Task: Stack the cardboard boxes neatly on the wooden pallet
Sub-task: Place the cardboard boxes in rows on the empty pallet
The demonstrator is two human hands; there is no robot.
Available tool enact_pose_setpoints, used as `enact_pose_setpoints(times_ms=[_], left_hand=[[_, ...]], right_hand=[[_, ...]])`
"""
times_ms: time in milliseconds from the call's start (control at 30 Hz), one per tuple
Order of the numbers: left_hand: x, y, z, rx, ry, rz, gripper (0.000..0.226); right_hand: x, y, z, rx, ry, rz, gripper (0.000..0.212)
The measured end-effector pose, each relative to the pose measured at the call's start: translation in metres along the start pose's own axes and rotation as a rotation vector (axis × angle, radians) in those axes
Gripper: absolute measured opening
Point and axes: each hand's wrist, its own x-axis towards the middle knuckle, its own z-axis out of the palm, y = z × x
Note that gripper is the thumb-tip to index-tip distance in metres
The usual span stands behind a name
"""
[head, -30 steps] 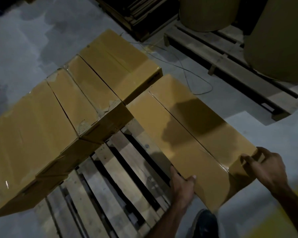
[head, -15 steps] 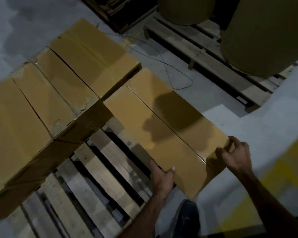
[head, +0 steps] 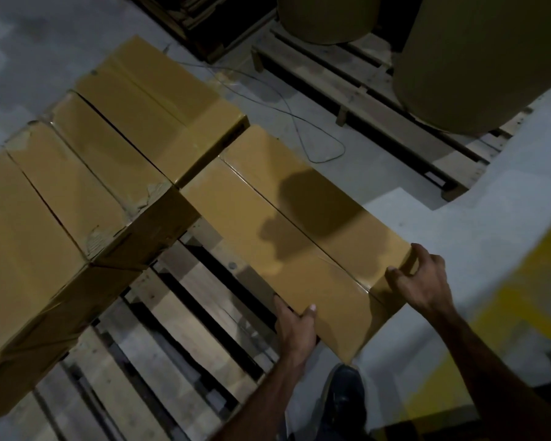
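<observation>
Tan taped cardboard box (head: 287, 230) (long, flat)

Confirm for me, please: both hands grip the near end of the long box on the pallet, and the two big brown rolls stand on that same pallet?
Not quite. In the head view, the rolls stand on a separate pallet farther back. Both the left hand and right hand do grip the long box.

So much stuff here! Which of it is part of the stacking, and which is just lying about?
Part of the job:
- long box, held by the left hand and right hand
- stacked boxes
- wooden pallet under them

Just lying about:
- big paper rolls
- second pallet beneath the rolls
- loose wire on the floor
</observation>
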Motion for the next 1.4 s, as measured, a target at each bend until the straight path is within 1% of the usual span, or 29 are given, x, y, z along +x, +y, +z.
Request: enact_pose_setpoints(times_ms=[200,467,600,800,933,1200,1400], left_hand=[[-0.002,0.002,0.003,-0.001,0.007,-0.005,0.095],[0.003,0.007,0.007,0.008,0.003,-0.003,0.093],[0.007,0.007,0.009,-0.001,0.000,0.002,0.096],[0.009,0.014,0.007,0.019,0.030,0.013,0.093],[0.008,0.022,0.005,0.047,0.017,-0.017,0.097],[0.012,0.020,0.006,0.008,0.011,0.031,0.094],[0.013,0.024,0.005,0.007,-0.002,0.029,0.094]], right_hand=[[0.002,0.001,0.002,0.003,0.018,-0.013,0.079],[0.011,-0.008,-0.004,0.001,0.038,-0.033,0.078],[0.017,-0.010,-0.006,-0.001,0.017,-0.025,0.079],[0.023,-0.014,-0.004,-0.016,0.012,-0.031,0.079],[0.026,-0.015,-0.003,-0.020,-0.002,-0.042,0.079],[0.028,-0.017,-0.004,-0.016,-0.003,-0.054,0.079],[0.028,-0.018,-0.003,-0.016,-0.009,-0.070,0.078]])
